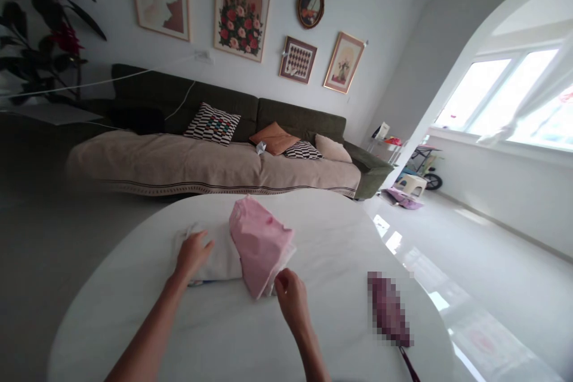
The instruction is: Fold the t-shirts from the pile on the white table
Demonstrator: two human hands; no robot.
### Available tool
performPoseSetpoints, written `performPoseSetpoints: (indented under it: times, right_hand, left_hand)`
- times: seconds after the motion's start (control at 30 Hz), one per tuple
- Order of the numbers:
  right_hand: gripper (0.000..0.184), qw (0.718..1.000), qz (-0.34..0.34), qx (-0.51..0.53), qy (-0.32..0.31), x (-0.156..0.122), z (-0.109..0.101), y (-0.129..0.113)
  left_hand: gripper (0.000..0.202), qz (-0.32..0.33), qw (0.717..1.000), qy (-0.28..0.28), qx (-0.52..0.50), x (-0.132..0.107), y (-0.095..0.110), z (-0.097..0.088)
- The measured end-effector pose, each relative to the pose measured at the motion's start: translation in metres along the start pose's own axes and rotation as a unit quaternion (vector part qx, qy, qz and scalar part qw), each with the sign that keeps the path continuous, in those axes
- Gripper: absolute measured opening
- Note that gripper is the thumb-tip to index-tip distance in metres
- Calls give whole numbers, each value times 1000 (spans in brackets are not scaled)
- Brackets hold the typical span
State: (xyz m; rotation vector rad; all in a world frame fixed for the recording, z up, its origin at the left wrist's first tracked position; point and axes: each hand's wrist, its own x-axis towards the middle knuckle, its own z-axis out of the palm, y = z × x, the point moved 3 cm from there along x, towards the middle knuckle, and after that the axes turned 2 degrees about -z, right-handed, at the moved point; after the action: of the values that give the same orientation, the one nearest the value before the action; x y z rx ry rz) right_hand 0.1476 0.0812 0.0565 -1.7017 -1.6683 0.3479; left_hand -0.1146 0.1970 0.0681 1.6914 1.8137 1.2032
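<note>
A folded pink garment [262,239], perhaps a shirt, lies on the white round table [340,239] with white cloth showing under its right edge. To its left, partly beneath it, is a flat folded white garment [219,256] with a bit of blue at its lower edge. My left hand [192,253] is over the left side of the white garment, thumb and fingers apart. At the lower right edge of the pink garment, my right hand [293,295] has its fingers curled in a pinch. Whether cloth is between those fingertips is hidden.
A pixelated dark purple object [389,310] with a thin handle lies on the table's right side. Behind the table stands a green sofa [304,113] with a beige cover and several cushions. A white stool [412,184] stands far right.
</note>
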Motion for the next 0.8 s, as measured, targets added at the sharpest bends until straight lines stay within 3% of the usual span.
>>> performPoseSetpoints:
  times: [0.1, 0.2, 0.33, 0.47, 0.53, 0.67, 0.8]
  right_hand:
    - [20, 999, 5, -52, 2, -5, 11, 7]
    - [34, 994, 11, -112, -13, 3, 26, 7]
    - [26, 978, 35, -195, -67, 40, 38, 4]
    - [17, 966, 3, -237, -104, 84, 33, -7]
    - [28, 961, -2, -250, -114, 96, 31, -10]
    - [26, 949, 28, -267, -163, 98, 39, -3]
    - [29, 945, 43, -276, -169, 96, 47, 3]
  left_hand:
    - [7, -7, 999, -10, 34, -28, -37, 11]
    - [11, 20, 999, -17, 29, -35, -35, 13]
    - [18, 53, 998, 37, -13, -6, -1, -11]
    - [27, 57, 978, 187, -72, 33, 37, -53]
    - [29, 69, 963, 242, -101, 47, 55, -71]
    - [23, 130, 928, 296, -183, 57, 92, -97]
    - [22, 148, 913, 315, -215, 53, 111, -108]
